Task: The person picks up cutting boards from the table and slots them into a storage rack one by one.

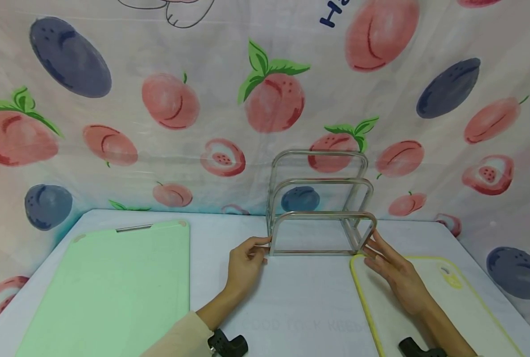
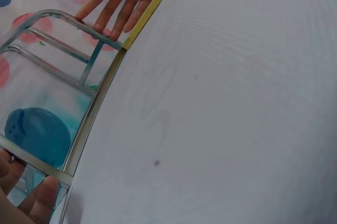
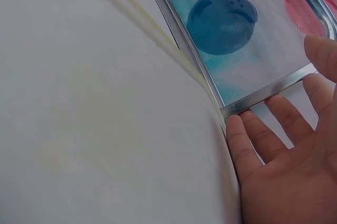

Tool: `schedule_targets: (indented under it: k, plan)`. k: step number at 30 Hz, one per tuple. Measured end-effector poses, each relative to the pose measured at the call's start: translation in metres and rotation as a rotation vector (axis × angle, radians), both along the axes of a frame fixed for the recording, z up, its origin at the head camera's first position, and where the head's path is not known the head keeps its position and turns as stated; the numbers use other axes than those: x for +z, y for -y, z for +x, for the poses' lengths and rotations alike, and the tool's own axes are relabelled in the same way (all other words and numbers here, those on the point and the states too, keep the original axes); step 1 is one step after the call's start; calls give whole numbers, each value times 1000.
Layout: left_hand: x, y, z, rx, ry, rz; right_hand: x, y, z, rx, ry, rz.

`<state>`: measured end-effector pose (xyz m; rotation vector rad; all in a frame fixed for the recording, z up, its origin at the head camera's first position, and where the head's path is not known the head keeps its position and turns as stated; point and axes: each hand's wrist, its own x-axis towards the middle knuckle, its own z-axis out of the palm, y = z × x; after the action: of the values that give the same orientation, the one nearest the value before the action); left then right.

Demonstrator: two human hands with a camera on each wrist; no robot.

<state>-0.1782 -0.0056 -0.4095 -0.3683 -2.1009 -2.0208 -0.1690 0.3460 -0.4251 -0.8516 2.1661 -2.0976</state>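
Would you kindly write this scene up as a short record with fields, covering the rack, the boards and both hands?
Rack: silver metal with three hoops, standing on the white table
Left hand: pinches the rack's left side low down
Right hand: fingers extended, touching the rack's right side
Green board: lying flat, left of the rack
Yellow-rimmed board: lying flat, partly beneath the right hand
Backdrop: fruit-printed sheet

On the bench, the left board lies left of the rack, the right board front-right; the cloth hangs behind.
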Motion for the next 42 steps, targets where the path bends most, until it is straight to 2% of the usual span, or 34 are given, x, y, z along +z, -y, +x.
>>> schedule_targets:
  k: [19,42]
  plan:
    - [1,-1,0,59,8,-9,-3,2,0,-35,28,22]
    - [3,-1,2,90,-11,-13,-2,5,0,-2,27,10]
